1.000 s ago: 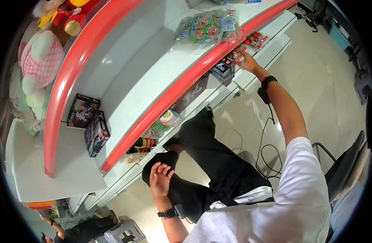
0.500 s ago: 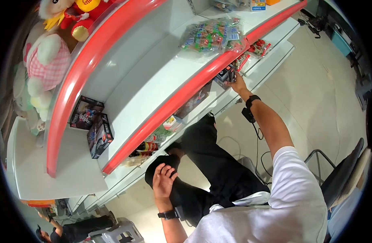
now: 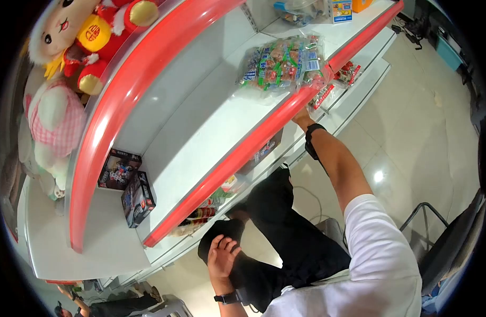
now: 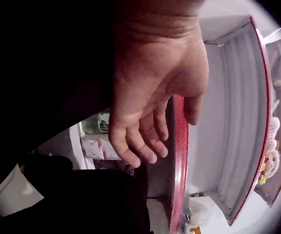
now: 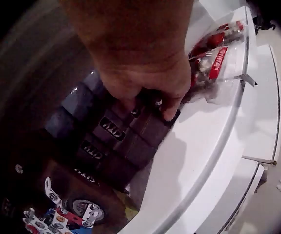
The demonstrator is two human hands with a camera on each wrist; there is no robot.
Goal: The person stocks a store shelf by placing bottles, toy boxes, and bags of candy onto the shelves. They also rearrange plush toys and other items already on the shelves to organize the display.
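Observation:
My right hand [image 3: 302,117] reaches under the red shelf edge onto the lower shelf. In the right wrist view, its thumb and fingers pinch the end of a small black box [image 5: 152,117] in a stack of similar dark boxes with white lettering. A larger dark box [image 5: 62,214], printed with a red, white and blue toy build, stands near that stack. Beside the hand lie clear packets [image 5: 216,63] with red labels. My left hand [image 3: 222,257] is held over my leg, fingers loosely bent, with nothing in it.
Above the right hand, the red curved edge [image 3: 237,150] overhangs the lower shelf. Bagged snacks [image 3: 280,62] lie on the upper shelf, with two toy boxes [image 3: 138,199] at its left end. Bottles [image 3: 200,212] stand low down; plush toys [image 3: 55,124] sit at far left.
My right hand has gone from the red-labelled packets leftward along the lower shelf to the dark boxes, and further under the red edge. The left hand stays over my leg.

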